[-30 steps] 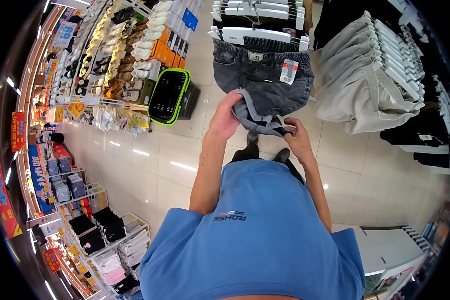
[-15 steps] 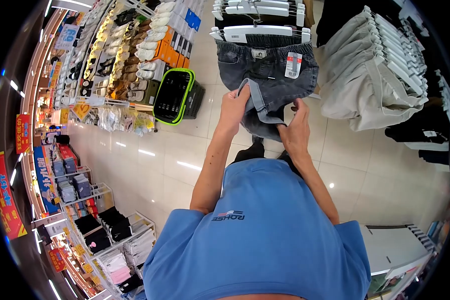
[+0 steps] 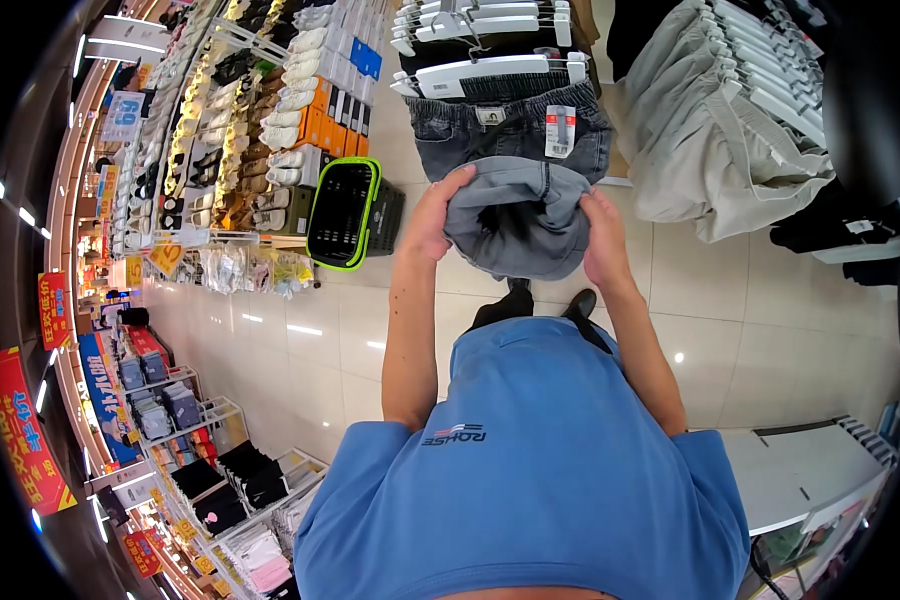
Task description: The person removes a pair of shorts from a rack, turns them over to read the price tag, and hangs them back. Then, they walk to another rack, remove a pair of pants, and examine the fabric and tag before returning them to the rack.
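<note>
Dark grey jeans (image 3: 435, 135) hang by the waist from a white hanger (image 3: 490, 76), a red-and-white tag (image 3: 560, 132) on the front. A leg opening of the jeans is turned up towards me, its lighter grey inside showing as a wide ring around a dark hollow. My left hand (image 3: 432, 217) grips the left side of this hem, thumb and fingers closed on the cloth. On the opposite side my right hand (image 3: 606, 240) pinches the hem as well. Some fingertips are hidden behind or inside the fabric.
Light beige trousers (image 3: 730, 160) hang in a row at the right. A black shopping basket with a green rim (image 3: 374, 215) stands on the tiled floor to the left, beside shelves of shoes (image 3: 285, 130). Folded clothes (image 3: 250, 475) fill a rack at lower left.
Both hands have spread the leg hem apart and turned its opening up towards me; before, it was bunched and folded. My left hand moved slightly left, and the view shifted a little.
</note>
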Motion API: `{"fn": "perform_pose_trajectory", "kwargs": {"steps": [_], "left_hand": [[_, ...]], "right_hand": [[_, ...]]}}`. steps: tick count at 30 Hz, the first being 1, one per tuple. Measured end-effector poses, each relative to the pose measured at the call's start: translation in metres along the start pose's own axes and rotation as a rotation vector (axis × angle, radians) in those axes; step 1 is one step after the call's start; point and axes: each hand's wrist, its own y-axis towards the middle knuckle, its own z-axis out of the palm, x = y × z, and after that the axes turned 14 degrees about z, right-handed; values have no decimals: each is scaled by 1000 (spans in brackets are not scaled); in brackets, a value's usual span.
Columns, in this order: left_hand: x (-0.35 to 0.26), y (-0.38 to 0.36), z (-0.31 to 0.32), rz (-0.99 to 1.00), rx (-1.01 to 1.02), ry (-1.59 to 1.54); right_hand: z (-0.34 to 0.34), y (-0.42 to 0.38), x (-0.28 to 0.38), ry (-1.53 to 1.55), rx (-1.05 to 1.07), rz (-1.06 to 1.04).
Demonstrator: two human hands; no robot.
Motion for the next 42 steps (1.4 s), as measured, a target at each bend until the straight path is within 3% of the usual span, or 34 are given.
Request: {"fn": "perform_pose_trajectory", "kwargs": {"steps": [3, 6, 10, 14, 17, 20, 31, 35, 36, 39, 42], "left_hand": [[7, 5, -9, -63, -47, -65], [8, -1, -8, 15, 123, -86], [23, -9, -11, 125, 162, 166], [44, -11, -24, 53, 217, 434], [70, -7, -39, 240, 335, 525], [84, -7, -28, 311, 354, 640], [123, 40, -47, 333, 544, 625], [104, 61, -53, 214, 857, 616], [100, 71, -56, 292, 963, 687], [86, 95, -59, 338, 864, 581], [50, 114, -54, 276, 613, 270]], "right_hand": [[-3, -4, 8, -118, 4, -19], [-9, -2, 3, -199, -14, -30], [-25, -6, -4, -375, -51, -64], [-49, -12, -12, -545, -103, -22], [-68, -12, -17, -975, -34, -379], [-66, -18, -12, -1193, -74, -327], [-36, 14, 9, -1239, -154, -177], [-8, 31, 20, -1224, -179, -162], [0, 37, 24, -1216, -172, -186], [32, 55, 33, -1166, -174, -300], [91, 67, 56, -1163, -214, -497]]}}
